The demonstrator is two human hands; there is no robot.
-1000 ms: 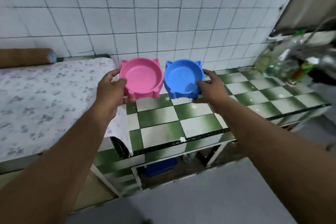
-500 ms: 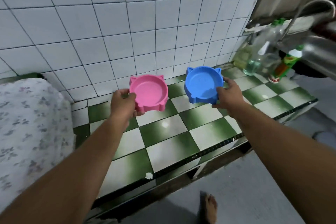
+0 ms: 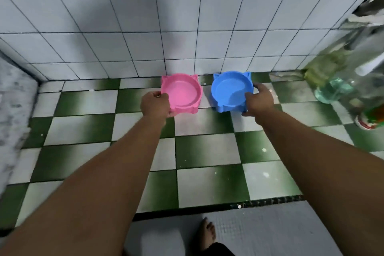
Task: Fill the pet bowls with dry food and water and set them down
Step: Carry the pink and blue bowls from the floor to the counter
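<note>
two bowls lowered to counter, both gripped

Left grip: we hold the pink bowl by its rim.
Right grip: we hold the blue bowl likewise.
Bowls: both empty, side by side, at the tabletop.

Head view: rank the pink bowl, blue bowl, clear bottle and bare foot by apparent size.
1. clear bottle, blurred at the frame edge, extent unsure
2. pink bowl and blue bowl, alike
3. bare foot, partly hidden
</note>
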